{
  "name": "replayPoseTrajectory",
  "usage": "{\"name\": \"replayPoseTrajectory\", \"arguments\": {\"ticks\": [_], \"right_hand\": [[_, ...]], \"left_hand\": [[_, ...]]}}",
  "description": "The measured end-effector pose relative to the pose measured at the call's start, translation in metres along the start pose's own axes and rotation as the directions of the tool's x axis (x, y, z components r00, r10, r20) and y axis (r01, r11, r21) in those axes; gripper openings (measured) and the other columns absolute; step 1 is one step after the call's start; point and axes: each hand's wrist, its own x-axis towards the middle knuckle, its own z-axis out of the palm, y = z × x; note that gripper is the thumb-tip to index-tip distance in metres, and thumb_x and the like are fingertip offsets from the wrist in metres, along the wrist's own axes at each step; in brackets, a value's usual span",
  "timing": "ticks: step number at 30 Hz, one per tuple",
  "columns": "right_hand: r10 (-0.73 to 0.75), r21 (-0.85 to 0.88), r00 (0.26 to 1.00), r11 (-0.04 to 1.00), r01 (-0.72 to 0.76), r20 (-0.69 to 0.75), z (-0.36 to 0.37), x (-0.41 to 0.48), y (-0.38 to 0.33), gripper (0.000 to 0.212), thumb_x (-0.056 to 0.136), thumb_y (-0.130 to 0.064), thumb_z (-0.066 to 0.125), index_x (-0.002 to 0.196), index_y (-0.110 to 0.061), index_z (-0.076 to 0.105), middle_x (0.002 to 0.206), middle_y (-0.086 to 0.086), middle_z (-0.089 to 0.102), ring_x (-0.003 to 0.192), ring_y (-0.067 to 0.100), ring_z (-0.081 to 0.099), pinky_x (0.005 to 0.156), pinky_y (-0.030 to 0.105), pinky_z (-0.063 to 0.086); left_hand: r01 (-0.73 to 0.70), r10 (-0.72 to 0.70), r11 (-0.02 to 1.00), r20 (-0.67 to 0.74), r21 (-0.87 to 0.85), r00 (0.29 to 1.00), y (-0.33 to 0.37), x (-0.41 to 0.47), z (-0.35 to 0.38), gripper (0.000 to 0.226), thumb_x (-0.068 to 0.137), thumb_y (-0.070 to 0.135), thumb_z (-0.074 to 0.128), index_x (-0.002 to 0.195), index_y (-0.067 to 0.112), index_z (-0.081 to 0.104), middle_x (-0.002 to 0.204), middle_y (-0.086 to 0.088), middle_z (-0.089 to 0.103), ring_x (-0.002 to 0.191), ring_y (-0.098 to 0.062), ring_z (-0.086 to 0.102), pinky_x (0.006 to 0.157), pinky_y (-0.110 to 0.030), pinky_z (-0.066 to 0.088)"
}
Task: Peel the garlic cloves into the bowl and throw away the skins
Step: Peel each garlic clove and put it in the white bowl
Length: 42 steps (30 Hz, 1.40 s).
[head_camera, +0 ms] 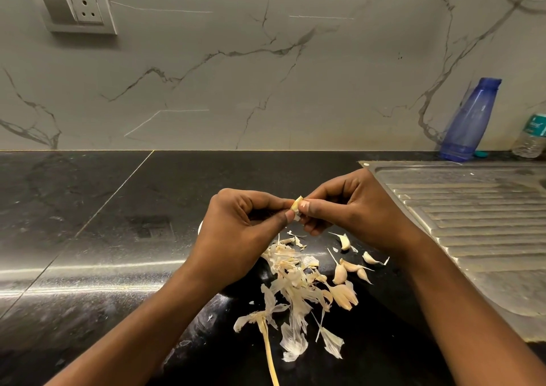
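Left hand (pixel 236 232): thumb and fingertips pinch the garlic clove (pixel 296 204) from its left side.
Right hand (pixel 351 208): grip clamped on the same clove, thumb across its front.
Clove's place: between both grips, raised over the counter (pixel 103 223).
Skins (pixel 292 279): loose heap just below the grips, dry stalk (pixel 267 341) nearer the person.
Unpeeled cloves (pixel 344 240): scattered below the right grip, beside the wrist.
Drainboard (pixel 472 223): right of the grips.
Blue bottle (pixel 469 119): far right, by the wall.
White sliver (pixel 200 227): left of the left hand, mostly hidden behind it.
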Motion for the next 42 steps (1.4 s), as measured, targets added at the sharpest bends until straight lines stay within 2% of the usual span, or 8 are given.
{"name": "replayPoseTrajectory", "arguments": {"ticks": [7,13,18,22,25,32,38,42], "right_hand": [[0.009,-0.005,1.000,1.000,-0.009,0.012,0.000,0.000,0.000,0.023,0.085,-0.025,0.075,0.097,-0.007,0.082,0.084,0.011,0.080,0.074,0.028,0.078,0.068,0.033,0.066],[-0.004,0.013,1.000,1.000,0.004,0.011,0.001,0.000,0.002,0.021,0.085,-0.025,0.073,0.097,-0.009,0.081,0.084,0.011,0.080,0.073,0.027,0.078,0.068,0.032,0.066],[-0.022,0.013,0.999,1.000,0.022,-0.024,0.002,0.000,0.004,0.024,0.086,-0.024,0.074,0.098,-0.005,0.081,0.083,0.011,0.080,0.073,0.030,0.078,0.070,0.037,0.067],[-0.012,0.014,0.999,1.000,0.012,-0.037,0.003,0.002,0.006,0.018,0.089,-0.017,0.076,0.099,-0.002,0.081,0.085,0.014,0.080,0.074,0.032,0.078,0.070,0.038,0.066],[0.016,0.015,1.000,1.000,-0.016,-0.026,0.001,0.002,0.007,0.010,0.094,-0.008,0.076,0.098,0.000,0.081,0.085,0.014,0.079,0.075,0.032,0.077,0.071,0.038,0.065],[-0.003,-0.001,1.000,1.000,0.003,-0.023,0.002,0.001,0.004,0.012,0.094,-0.009,0.073,0.098,-0.001,0.080,0.084,0.013,0.079,0.076,0.032,0.078,0.071,0.038,0.067],[-0.067,-0.049,0.995,0.997,0.063,-0.080,0.007,0.002,0.005,0.008,0.092,-0.011,0.076,0.093,-0.004,0.081,0.081,0.010,0.079,0.073,0.029,0.077,0.067,0.033,0.066],[-0.100,-0.062,0.990,0.994,0.094,-0.099,0.006,0.002,0.005,0.006,0.092,-0.010,0.076,0.089,-0.007,0.080,0.078,0.009,0.077,0.069,0.025,0.075,0.064,0.031,0.064]], "left_hand": [[-0.017,0.017,1.000,0.008,0.020,1.000,-0.001,0.000,0.001,0.018,0.091,0.010,0.080,0.107,0.017,0.083,0.093,0.005,0.082,0.086,-0.024,0.078,0.078,-0.047,0.065],[-0.031,0.031,0.999,-0.009,0.026,0.999,-0.001,0.000,0.001,0.018,0.090,0.010,0.080,0.107,0.015,0.082,0.095,0.007,0.082,0.088,-0.016,0.079,0.079,-0.039,0.066],[-0.027,0.028,0.999,-0.009,0.021,1.000,0.000,0.000,0.002,0.018,0.091,0.010,0.079,0.107,0.018,0.082,0.094,0.008,0.082,0.086,-0.019,0.079,0.078,-0.042,0.066],[-0.008,0.008,1.000,-0.011,0.008,1.000,0.001,0.000,0.001,0.018,0.091,0.009,0.079,0.106,0.016,0.082,0.093,0.007,0.082,0.085,-0.017,0.079,0.078,-0.041,0.066],[0.011,-0.011,1.000,-0.008,0.005,1.000,0.001,0.000,0.001,0.018,0.091,0.010,0.079,0.107,0.016,0.082,0.093,0.004,0.082,0.085,-0.021,0.079,0.078,-0.046,0.066],[0.032,-0.032,0.999,0.014,-0.004,0.999,0.002,0.000,0.000,0.018,0.090,0.010,0.079,0.107,0.015,0.082,0.094,0.005,0.082,0.087,-0.018,0.079,0.080,-0.042,0.066],[0.105,-0.102,0.987,0.026,-0.122,0.994,0.004,0.000,0.000,0.018,0.090,0.005,0.077,0.108,0.009,0.080,0.094,-0.004,0.082,0.087,-0.021,0.080,0.082,-0.036,0.066],[0.245,-0.233,0.916,0.074,-0.318,0.970,0.009,0.000,0.000,0.020,0.092,0.001,0.071,0.112,0.002,0.076,0.097,-0.015,0.081,0.092,-0.032,0.079,0.082,-0.034,0.066]]}}
